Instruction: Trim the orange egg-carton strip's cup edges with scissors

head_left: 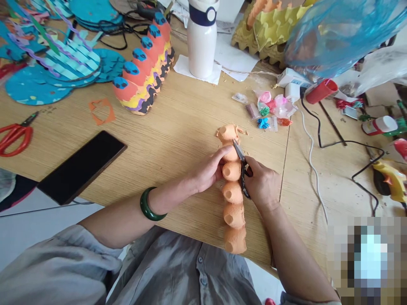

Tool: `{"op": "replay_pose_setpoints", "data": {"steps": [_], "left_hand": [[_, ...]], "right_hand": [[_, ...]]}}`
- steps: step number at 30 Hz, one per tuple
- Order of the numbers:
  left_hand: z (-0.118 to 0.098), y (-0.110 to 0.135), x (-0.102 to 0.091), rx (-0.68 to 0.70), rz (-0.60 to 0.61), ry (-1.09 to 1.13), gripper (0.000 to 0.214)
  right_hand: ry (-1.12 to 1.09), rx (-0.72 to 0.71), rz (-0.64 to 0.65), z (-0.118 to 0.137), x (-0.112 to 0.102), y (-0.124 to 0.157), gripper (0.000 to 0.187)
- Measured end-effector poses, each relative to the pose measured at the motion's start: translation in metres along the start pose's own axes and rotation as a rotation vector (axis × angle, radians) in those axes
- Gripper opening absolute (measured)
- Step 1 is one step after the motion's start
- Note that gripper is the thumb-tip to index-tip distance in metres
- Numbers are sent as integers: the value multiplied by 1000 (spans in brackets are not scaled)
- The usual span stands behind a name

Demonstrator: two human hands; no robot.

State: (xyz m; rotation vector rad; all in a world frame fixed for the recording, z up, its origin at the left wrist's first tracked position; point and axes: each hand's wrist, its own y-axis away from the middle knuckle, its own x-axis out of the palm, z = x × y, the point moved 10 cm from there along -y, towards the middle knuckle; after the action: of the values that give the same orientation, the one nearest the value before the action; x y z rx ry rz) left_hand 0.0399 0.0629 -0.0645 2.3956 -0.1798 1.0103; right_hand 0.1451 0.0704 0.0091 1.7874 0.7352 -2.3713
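A strip of orange egg carton [233,192], a row of several cups with bottoms up, runs from the middle of the table towards my body. My left hand [210,170] grips its left side near the far end, thumb on the second cup. Black-handled scissors [244,169] are in my right hand [262,182], fingers wrapped round the handles. Their blades lie against the strip's right edge, by the first and second cups. Small orange scraps [243,131] lie around the far end.
A painted egg-carton piece [143,67], a white bottle [202,42] and blue paper crafts [73,72] stand at the back. Red scissors [15,135] and a phone [83,166] lie left. Clay packets [270,106] and cables [313,161] are on the right.
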Motion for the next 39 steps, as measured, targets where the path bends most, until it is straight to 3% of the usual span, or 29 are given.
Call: {"op": "replay_pose_setpoints", "data": {"steps": [7,11,17,21,24,31,39], "left_hand": [[-6,1,2,4,-20,56,36],[-8,3,2,-10,-16,75,35],[-10,2,4,2,17,73,35],[-14,3,7,56,40,53,36],[-13,2,8,67,42,56,35],[-10,3,6,73,20,69,36],[-6,3,1,27,-35,76,35]], "right_hand": [[-181,157,-4,-18,0,-2,27],[-249,210,-48,-27,-4,-1,31],[-282,92,-61,-19,-9,-4,27],[-194,-87,-76,2,-16,-5,26],[-108,-138,-77,10,-17,-4,28],[33,-117,-38,14,-13,0,40],[105,-57,-16,15,-8,4,36]]}}
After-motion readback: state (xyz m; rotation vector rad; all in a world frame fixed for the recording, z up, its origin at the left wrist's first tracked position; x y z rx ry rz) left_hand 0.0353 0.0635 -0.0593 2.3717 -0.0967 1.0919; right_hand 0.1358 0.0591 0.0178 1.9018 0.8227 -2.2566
